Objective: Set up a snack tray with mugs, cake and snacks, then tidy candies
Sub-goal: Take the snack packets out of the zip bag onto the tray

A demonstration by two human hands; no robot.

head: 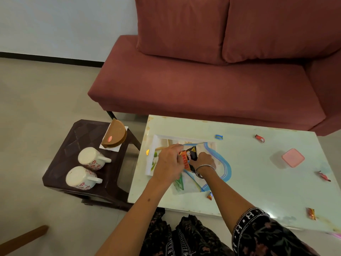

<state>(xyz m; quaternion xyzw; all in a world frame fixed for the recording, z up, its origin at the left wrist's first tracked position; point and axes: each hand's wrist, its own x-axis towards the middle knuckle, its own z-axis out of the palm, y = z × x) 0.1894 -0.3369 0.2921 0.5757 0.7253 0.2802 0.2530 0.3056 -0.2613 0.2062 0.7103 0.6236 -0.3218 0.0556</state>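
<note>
Head view: I am pinching the Bingo snack packet [189, 157] with both my left hand [168, 161] and right hand [203, 160], setting it on the tray [154, 145]; next, fetching the mugs [90, 158] from the stool [60, 159].

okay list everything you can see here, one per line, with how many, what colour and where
snack packet: one, black and orange, over the tray, held by both hands
tray: one, white with blue band, on the table
table: one, pale, before the sofa
candies: six wrapped, mixed colours, scattered on the table
pink box: one, table's right side
mugs: two, white with red flowers, upside down on the stool
cake: one half-round, brown, on the stool
stool: one, dark brown
sofa: one, maroon
left hand, right hand: gripping the packet
</note>
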